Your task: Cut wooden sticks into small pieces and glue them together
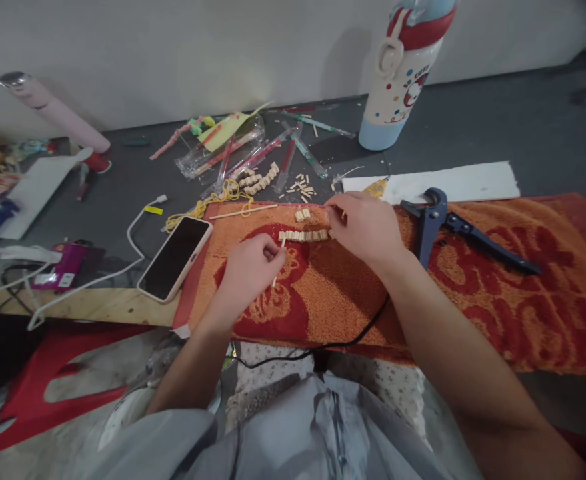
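Pinched in the fingers of my left hand [253, 267] is a thin pale wooden stick [274, 280], its upper end beside a row of small wooden pieces [303, 236]. This row lies across the orange and red towel [343, 293], side by side like a chain. My right hand [365, 223] is closed at the row's right end; a bit of yellow shows between its fingers, but what they grip is hidden. Just above the row sits a short group of wooden pieces [303, 215]. A longer wooden stick [243, 212] rests near the towel's back edge.
Blue-handled cutters [430, 223] lie on the towel at right, a phone [175, 259] at left. Behind are loose wooden bits [300, 188], finished-looking wooden chains [263, 181], yellow string [193, 210], plastic wrappers [237, 150], a white board [453, 181] and a tall bottle [397, 87].
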Available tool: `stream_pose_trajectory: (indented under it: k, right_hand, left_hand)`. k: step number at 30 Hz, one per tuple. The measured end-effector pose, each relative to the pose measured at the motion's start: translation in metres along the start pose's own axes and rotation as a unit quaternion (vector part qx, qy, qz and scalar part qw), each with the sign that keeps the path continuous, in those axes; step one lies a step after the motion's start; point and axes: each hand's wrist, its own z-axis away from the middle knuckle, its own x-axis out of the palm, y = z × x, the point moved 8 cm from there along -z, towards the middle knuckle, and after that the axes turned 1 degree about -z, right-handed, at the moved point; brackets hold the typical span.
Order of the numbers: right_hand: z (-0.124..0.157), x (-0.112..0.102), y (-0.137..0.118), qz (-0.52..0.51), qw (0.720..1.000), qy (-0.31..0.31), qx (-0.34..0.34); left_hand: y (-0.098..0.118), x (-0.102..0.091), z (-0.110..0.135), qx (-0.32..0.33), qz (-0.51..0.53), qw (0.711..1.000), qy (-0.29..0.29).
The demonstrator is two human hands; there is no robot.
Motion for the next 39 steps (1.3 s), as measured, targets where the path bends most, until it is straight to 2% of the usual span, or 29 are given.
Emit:
stream_pose_trajectory:
  k: [5, 16, 23, 32, 36, 39]
  right_hand:
    - [0.000, 0.000, 0.002, -0.005, 1.000, -0.005, 0.015]
    - [-0.001, 0.000, 0.003, -0.001, 1.000, -0.011, 0.021]
    - [-0.001, 0.001, 0.002, -0.001, 1.000, -0.014, 0.021]
    - [-0.001, 0.000, 0.001, -0.011, 1.000, -0.013, 0.016]
    - [-0.001, 0.002, -0.003, -0.050, 0.999, -0.016, -0.014]
    - [0.000, 0.007, -0.012, -0.084, 0.992, -0.039, -0.081]
  left_hand:
    - [0.009, 0.005, 0.001, -0.021, 0.001, 0.999, -0.028]
    - [0.027, 0.012, -0.004, -0.009, -0.025, 1.000, -0.001]
    - [0.028, 0.018, -0.007, -0.029, -0.057, 0.998, 0.000]
    - [0.027, 0.021, -0.007, -0.023, -0.057, 0.998, 0.004]
    - [0.027, 0.021, -0.008, -0.024, -0.058, 0.998, 0.005]
    - [0.027, 0.021, -0.009, -0.023, -0.060, 0.998, 0.004]
